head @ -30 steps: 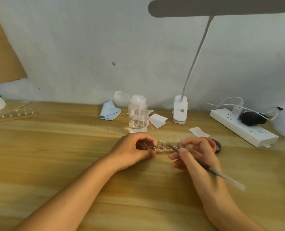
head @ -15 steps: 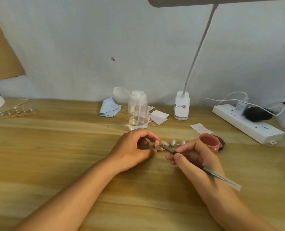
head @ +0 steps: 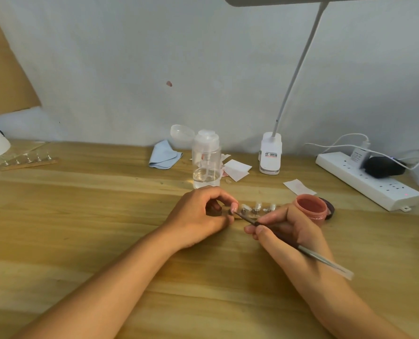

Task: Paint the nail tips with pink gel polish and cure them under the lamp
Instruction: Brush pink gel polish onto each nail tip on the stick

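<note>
Our right hand [head: 289, 231], pinching the brush [head: 325, 261], has brought its bristles leftward along the row of nail tips [head: 256, 207] at mid-worktop [head: 81, 216] to the end tip [head: 234, 206], now pink; our left hand [head: 198, 214] pinches that end steady; the other tips look unpainted, gel jar [head: 311, 207] just beside

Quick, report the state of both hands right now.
Left hand: closed, gripping the left end of the nail tip holder.
Right hand: closed on the brush, whose bristle end is at the pink nail tip.
</note>
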A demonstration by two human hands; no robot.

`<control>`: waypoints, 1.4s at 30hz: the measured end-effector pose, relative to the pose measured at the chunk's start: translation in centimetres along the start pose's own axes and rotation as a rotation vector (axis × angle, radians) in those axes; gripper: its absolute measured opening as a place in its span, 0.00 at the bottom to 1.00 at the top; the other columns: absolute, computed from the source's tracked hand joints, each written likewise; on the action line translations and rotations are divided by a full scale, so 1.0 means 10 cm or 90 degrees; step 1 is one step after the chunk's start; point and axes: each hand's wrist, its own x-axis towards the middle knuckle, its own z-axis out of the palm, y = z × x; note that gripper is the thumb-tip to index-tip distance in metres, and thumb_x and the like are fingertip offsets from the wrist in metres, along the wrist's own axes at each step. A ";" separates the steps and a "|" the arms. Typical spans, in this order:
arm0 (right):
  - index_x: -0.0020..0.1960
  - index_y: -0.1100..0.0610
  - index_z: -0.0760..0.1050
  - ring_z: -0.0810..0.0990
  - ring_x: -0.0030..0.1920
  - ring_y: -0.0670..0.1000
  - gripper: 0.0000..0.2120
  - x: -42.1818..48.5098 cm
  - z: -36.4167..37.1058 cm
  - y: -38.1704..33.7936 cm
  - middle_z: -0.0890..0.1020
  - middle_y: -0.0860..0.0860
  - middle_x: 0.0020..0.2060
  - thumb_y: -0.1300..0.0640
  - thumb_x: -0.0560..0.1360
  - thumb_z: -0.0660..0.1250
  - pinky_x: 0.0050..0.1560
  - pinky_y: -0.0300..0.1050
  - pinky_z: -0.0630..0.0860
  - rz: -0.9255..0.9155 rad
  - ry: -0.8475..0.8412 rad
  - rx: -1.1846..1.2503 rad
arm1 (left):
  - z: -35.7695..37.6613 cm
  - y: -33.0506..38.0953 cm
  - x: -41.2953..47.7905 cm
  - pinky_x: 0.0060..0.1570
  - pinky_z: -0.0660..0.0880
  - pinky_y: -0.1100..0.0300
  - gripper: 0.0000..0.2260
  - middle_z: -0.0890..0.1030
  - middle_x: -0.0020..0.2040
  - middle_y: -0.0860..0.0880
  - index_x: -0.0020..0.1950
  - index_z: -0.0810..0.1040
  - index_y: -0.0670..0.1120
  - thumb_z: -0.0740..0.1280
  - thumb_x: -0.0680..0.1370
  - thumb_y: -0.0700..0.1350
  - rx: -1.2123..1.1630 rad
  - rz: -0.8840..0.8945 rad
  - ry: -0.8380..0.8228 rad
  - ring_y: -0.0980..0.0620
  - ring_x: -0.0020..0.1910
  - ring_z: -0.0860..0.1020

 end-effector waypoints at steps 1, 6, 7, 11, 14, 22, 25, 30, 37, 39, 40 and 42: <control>0.42 0.60 0.76 0.83 0.45 0.63 0.07 0.00 0.00 0.00 0.86 0.59 0.38 0.69 0.71 0.72 0.49 0.56 0.78 -0.001 0.001 0.004 | 0.00 0.00 0.00 0.52 0.77 0.51 0.10 0.83 0.44 0.58 0.46 0.81 0.57 0.73 0.68 0.43 0.001 0.000 -0.001 0.53 0.43 0.77; 0.44 0.61 0.75 0.84 0.42 0.55 0.05 0.00 -0.01 0.02 0.86 0.56 0.37 0.69 0.73 0.70 0.45 0.46 0.78 -0.023 -0.006 0.013 | -0.01 0.01 0.00 0.52 0.77 0.52 0.10 0.83 0.44 0.61 0.45 0.81 0.58 0.73 0.68 0.44 0.000 0.004 -0.005 0.55 0.42 0.77; 0.45 0.62 0.74 0.84 0.40 0.52 0.05 0.01 -0.03 0.02 0.86 0.55 0.37 0.70 0.74 0.68 0.44 0.43 0.78 -0.030 0.001 0.030 | -0.01 0.01 0.00 0.52 0.77 0.52 0.10 0.83 0.44 0.61 0.44 0.81 0.59 0.73 0.69 0.44 0.001 0.005 -0.007 0.56 0.42 0.77; 0.46 0.61 0.77 0.81 0.40 0.46 0.07 0.00 -0.06 0.03 0.85 0.55 0.38 0.71 0.74 0.67 0.43 0.36 0.75 -0.079 -0.023 0.051 | -0.01 0.01 0.00 0.54 0.77 0.51 0.12 0.83 0.45 0.62 0.43 0.80 0.60 0.75 0.70 0.42 0.008 0.003 -0.006 0.57 0.45 0.77; 0.45 0.63 0.79 0.82 0.41 0.49 0.06 0.01 -0.04 0.04 0.85 0.58 0.39 0.71 0.74 0.67 0.45 0.39 0.76 -0.070 -0.032 0.061 | -0.01 0.02 0.00 0.54 0.77 0.52 0.12 0.83 0.45 0.62 0.45 0.80 0.58 0.75 0.70 0.41 0.008 -0.002 -0.006 0.55 0.45 0.77; 0.48 0.61 0.77 0.84 0.39 0.46 0.07 0.01 -0.03 0.06 0.86 0.55 0.38 0.71 0.75 0.66 0.45 0.39 0.78 -0.024 -0.026 0.051 | 0.00 0.03 0.00 0.52 0.76 0.54 0.13 0.83 0.44 0.61 0.44 0.81 0.58 0.74 0.70 0.39 0.002 -0.004 0.001 0.56 0.43 0.77; 0.46 0.62 0.76 0.84 0.39 0.45 0.06 0.01 -0.02 0.07 0.86 0.55 0.38 0.71 0.75 0.67 0.45 0.36 0.78 -0.015 -0.027 0.060 | 0.00 0.04 0.00 0.52 0.76 0.55 0.13 0.83 0.44 0.61 0.45 0.80 0.57 0.74 0.70 0.39 0.002 -0.003 0.001 0.53 0.44 0.78; 0.46 0.62 0.77 0.85 0.40 0.45 0.05 0.00 -0.03 0.08 0.87 0.53 0.38 0.70 0.75 0.67 0.45 0.34 0.79 -0.021 -0.036 0.053 | 0.00 0.04 -0.01 0.51 0.76 0.56 0.12 0.82 0.43 0.62 0.44 0.80 0.57 0.74 0.70 0.39 0.008 -0.003 0.000 0.54 0.43 0.78; 0.45 0.62 0.77 0.85 0.41 0.45 0.04 0.01 -0.03 0.10 0.87 0.53 0.38 0.70 0.75 0.67 0.45 0.34 0.78 -0.020 -0.039 0.056 | -0.01 0.06 -0.02 0.54 0.77 0.50 0.12 0.83 0.44 0.61 0.44 0.80 0.57 0.74 0.70 0.39 0.007 -0.006 -0.003 0.52 0.45 0.79; 0.46 0.62 0.77 0.85 0.41 0.45 0.04 0.01 -0.03 0.09 0.87 0.53 0.39 0.69 0.75 0.67 0.46 0.35 0.79 -0.019 -0.037 0.059 | -0.01 0.07 -0.02 0.54 0.77 0.50 0.12 0.83 0.44 0.61 0.44 0.81 0.57 0.74 0.70 0.40 0.008 -0.011 -0.003 0.52 0.46 0.79; 0.46 0.62 0.77 0.85 0.42 0.46 0.04 0.01 -0.03 0.09 0.87 0.54 0.39 0.69 0.75 0.67 0.47 0.36 0.79 -0.018 -0.038 0.057 | -0.01 0.07 -0.02 0.54 0.77 0.50 0.12 0.83 0.45 0.61 0.44 0.81 0.58 0.74 0.70 0.40 0.008 -0.011 -0.003 0.52 0.46 0.79; 0.45 0.63 0.77 0.85 0.41 0.45 0.04 0.01 -0.02 0.07 0.87 0.54 0.39 0.70 0.75 0.67 0.47 0.36 0.79 -0.014 -0.041 0.058 | -0.01 0.08 -0.02 0.54 0.77 0.48 0.13 0.83 0.45 0.59 0.41 0.81 0.59 0.74 0.70 0.39 0.004 -0.010 -0.003 0.51 0.46 0.79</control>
